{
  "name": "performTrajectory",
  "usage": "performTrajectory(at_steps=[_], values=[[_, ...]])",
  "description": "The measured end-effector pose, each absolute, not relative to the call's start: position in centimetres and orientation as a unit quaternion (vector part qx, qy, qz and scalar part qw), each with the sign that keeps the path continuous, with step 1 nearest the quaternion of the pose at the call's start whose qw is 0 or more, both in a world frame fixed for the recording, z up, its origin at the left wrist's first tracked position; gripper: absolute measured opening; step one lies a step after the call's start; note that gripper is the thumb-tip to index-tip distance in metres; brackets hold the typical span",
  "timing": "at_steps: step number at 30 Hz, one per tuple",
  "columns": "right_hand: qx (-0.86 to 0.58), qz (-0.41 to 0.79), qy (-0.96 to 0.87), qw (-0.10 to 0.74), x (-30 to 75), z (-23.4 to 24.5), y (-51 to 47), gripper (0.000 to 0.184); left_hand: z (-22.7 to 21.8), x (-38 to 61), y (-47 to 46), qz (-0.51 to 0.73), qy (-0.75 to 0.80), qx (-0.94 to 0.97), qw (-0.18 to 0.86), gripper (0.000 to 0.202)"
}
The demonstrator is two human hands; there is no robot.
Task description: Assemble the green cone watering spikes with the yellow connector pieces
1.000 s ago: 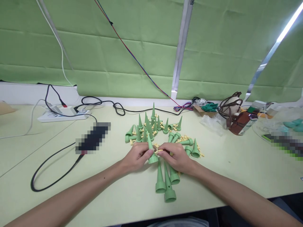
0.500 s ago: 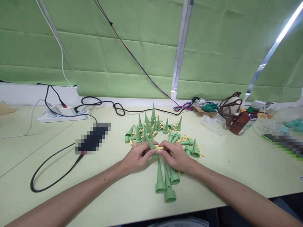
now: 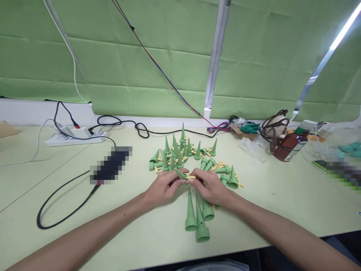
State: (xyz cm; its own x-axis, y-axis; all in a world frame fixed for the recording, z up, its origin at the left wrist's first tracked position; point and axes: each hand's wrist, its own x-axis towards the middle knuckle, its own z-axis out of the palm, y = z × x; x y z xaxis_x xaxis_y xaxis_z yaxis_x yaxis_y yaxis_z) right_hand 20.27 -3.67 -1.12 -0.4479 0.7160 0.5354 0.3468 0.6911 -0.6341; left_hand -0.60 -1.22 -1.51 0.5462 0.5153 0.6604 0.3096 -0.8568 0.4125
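Note:
My left hand is closed around a green plastic cone-shaped spike, its tip leaning up and to the left. Between the fingertips of my right hand is a small yellow plastic peg, held against the side of the spike. How deep the peg sits in the spike is hidden by my fingers. Just beyond my left hand, several green spikes stand upright among yellow pegs. Nearer to me, below the hands, more green spikes lie on the table.
Loose yellow pegs and further spikes lie beyond my right hand. At the left are a pixelated dark device with a black cable and a white power strip. A brown bottle and plastic bags lie back right.
The spike in my left hand has tilted, its tip dropping further left and lower. Both hands remain together in nearly the same place, the peg still at the spike.

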Motion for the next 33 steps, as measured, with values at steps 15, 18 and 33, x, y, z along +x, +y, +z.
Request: performTrajectory(at_steps=[15,18,33], values=[[-0.329,0.206,-0.828,0.405,20.3,-0.81,-3.8,0.031,-1.94,-0.71,-1.12,0.396,0.243,0.88,0.1,0.029],[-0.335,0.2,-0.827,0.405,20.27,-0.77,-3.81,0.031,-1.96,-0.76,-1.09,0.406,0.227,0.881,0.088,0.031],[-0.379,0.193,-0.816,0.392,20.23,-0.85,-3.87,0.025,-2.0,-0.68,-1.21,0.411,0.24,0.877,0.064,0.035]])
